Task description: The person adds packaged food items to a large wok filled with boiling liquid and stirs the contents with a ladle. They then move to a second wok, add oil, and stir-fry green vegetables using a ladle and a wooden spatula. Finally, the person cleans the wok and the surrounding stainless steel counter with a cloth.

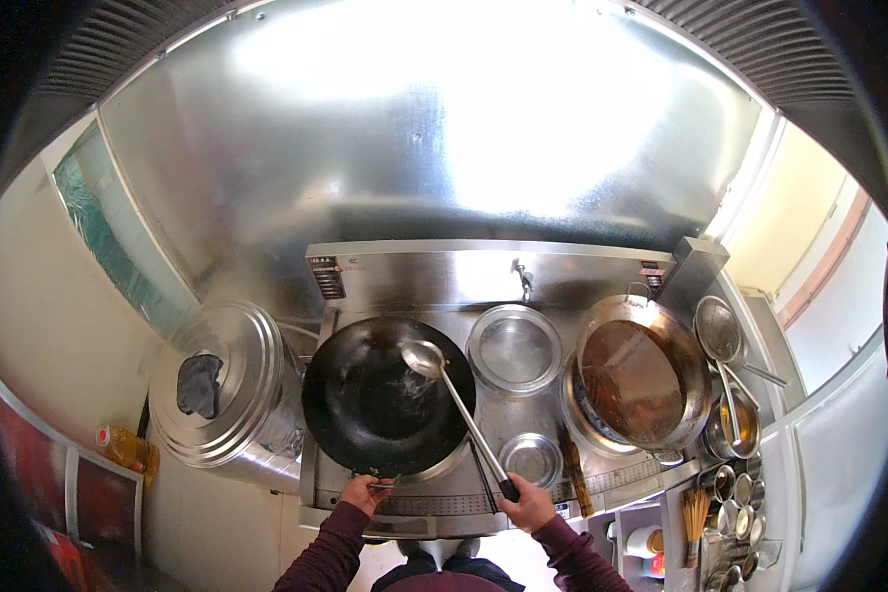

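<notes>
A long metal ladle with a black grip is held in my right hand; its bowl rests over the inside of a large black wok. The wok holds no visible food apart from a few small bits near its rim. My left hand is at the wok's near edge, its fingers closed around something thin, with small green bits by the fingertips; what it holds cannot be told. Between the ladle and the wok's near right side lies a thin dark rod.
A wide pan of reddish-brown liquid stands on the right burner, a bamboo brush beside it. Strainers and small seasoning containers are farther right. At left stands a large lidded steel pot with a dark cloth on top.
</notes>
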Available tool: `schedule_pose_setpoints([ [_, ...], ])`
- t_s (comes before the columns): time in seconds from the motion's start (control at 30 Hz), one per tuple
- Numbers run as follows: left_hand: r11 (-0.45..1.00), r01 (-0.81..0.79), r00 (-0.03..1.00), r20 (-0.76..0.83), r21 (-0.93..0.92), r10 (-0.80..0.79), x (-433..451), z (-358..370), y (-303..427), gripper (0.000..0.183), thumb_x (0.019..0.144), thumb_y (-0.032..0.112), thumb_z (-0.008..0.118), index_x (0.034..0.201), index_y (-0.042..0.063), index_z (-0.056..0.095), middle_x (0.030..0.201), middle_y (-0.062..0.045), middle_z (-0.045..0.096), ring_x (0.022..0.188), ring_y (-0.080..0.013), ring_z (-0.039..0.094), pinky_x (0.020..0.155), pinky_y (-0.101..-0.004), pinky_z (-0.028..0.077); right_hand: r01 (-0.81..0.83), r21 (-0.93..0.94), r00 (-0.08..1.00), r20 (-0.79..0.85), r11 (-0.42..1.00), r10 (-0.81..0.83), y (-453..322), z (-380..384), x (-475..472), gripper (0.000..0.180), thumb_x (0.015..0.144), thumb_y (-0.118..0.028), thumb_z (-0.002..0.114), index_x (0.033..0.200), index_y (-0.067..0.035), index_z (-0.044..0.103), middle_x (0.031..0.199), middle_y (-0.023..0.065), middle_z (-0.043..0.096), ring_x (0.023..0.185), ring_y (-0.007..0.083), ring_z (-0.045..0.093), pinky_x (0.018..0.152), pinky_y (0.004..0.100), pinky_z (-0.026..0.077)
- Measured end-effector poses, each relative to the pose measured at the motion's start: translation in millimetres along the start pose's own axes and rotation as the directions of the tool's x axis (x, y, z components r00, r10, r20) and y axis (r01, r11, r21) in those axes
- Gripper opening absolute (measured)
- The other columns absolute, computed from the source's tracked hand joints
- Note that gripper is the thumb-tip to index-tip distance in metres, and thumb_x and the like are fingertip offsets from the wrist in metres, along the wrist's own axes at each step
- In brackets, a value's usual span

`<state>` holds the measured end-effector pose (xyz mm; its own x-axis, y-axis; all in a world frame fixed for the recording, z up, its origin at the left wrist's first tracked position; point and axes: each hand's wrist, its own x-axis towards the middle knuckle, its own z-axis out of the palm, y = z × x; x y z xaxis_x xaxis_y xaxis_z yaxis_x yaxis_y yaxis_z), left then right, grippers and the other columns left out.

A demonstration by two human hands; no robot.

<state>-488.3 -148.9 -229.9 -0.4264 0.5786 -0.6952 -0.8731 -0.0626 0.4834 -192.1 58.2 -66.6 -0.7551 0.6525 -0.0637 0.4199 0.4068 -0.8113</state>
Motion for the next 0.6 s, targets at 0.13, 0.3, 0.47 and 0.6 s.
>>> schedule_pose_setpoints([
  [0.13,0.998,-0.039,0.999,0.003,0.042,0.039,-15,11,3,0.017,0.085,0.004,0.047,0.099,-0.005,0.053,0.096,-0.021,0.062,0.084,-0.0294,0.063,0.071,-0.0401,0.058,-0.068,-0.186,0.997,-0.043,0.98,0.061,-2,-9,-13,0.052,0.079,-0.023,0.068,0.125,-0.009,0.049,0.085,0.0224,0.065,0.082,0.0414,0.063,0.069,0.0451,0.051],
  [0.3,1.0,-0.029,1.0,-0.012,0.007,0.029,-2,-1,-2,0.017,0.084,0.004,0.047,0.097,-0.005,0.052,0.093,-0.02,0.062,0.082,-0.0296,0.063,0.07,-0.0404,0.058,-0.114,0.271,0.99,-0.053,0.956,0.133,51,15,-35,0.047,0.082,-0.018,0.068,0.124,-0.007,0.05,0.071,0.0132,0.062,0.06,0.0285,0.062,0.053,0.0384,0.049],
  [0.47,0.998,-0.043,0.997,-0.062,0.046,0.046,-6,2,-2,0.017,0.084,0.004,0.047,0.097,-0.005,0.052,0.093,-0.02,0.062,0.082,-0.0296,0.064,0.07,-0.0396,0.058,-0.448,0.753,0.881,0.281,0.482,0.38,50,17,-56,0.033,0.084,-0.013,0.068,0.111,-0.002,0.052,0.062,0.0017,0.052,0.044,0.0116,0.05,0.039,0.0277,0.042],
  [0.6,0.998,-0.049,0.995,-0.083,0.045,0.053,-17,20,1,0.018,0.084,0.004,0.046,0.098,-0.005,0.052,0.092,-0.019,0.063,0.081,-0.0291,0.064,0.07,-0.0389,0.058,-0.482,0.819,0.84,0.329,0.312,0.432,75,30,-76,0.036,0.083,-0.012,0.069,0.11,-0.002,0.049,0.061,0.002,0.049,0.044,0.014,0.049,0.04,0.0301,0.043],
])
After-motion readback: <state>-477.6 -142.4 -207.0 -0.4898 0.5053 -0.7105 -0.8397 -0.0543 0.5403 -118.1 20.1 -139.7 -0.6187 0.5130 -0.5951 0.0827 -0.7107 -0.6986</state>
